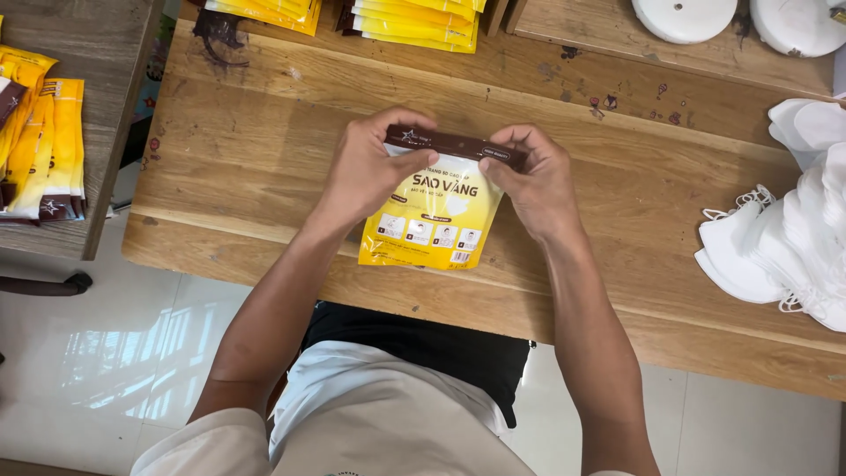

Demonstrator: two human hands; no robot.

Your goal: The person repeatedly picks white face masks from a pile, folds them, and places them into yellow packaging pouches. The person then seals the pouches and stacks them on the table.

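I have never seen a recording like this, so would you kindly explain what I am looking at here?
This is one picture from a camera worn on a person's head, looking down at their own bare hands. The left hand and right hand pinch the dark top strip of a yellow pouch lying on a wooden table. White face masks are piled at the right, more yellow pouches are stacked at the far edge, and others lie on a side table at the left.

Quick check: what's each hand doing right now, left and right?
Left hand: closed, pinching the brown top strip of the yellow pouch.
Right hand: closed, pinching the same strip at its other end.
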